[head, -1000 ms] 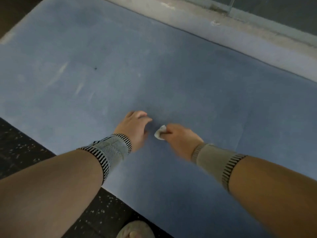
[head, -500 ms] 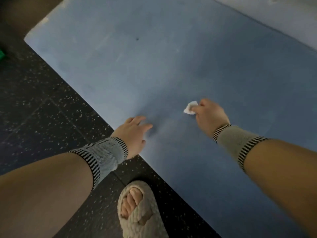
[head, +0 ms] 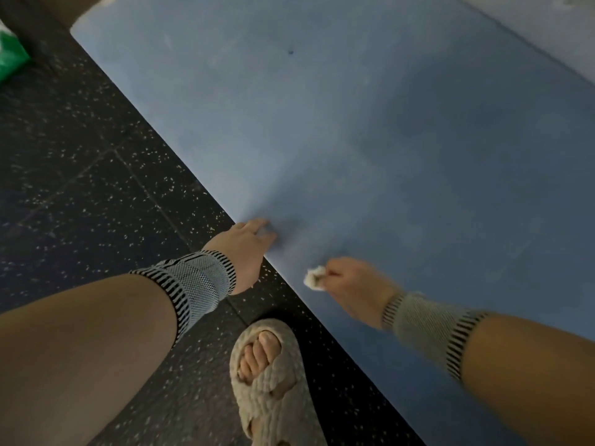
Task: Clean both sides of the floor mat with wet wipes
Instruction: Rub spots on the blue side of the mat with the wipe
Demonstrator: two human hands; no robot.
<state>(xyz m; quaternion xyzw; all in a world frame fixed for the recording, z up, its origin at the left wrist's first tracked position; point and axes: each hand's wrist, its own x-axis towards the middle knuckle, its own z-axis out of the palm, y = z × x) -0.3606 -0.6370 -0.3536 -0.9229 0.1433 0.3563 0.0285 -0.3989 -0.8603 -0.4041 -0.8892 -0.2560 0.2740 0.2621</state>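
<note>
A plain blue floor mat (head: 370,140), marked by one small dark speck (head: 290,52) and faint pale smudges, lies on a black floor (head: 96,156) flecked with white. A crumpled white wet wipe (head: 315,277) shows pale against the blue near the mat's edge. Both wrists wear grey knitted wristbands edged in black-and-white stripes, the left wristband (head: 193,284) a cooler grey with a fine check, the right wristband (head: 425,326) a duller grey. A beige woven slipper (head: 273,391) stands on the speckled black. A bright green and white bag (head: 9,56) sits at the floor's far left edge.
</note>
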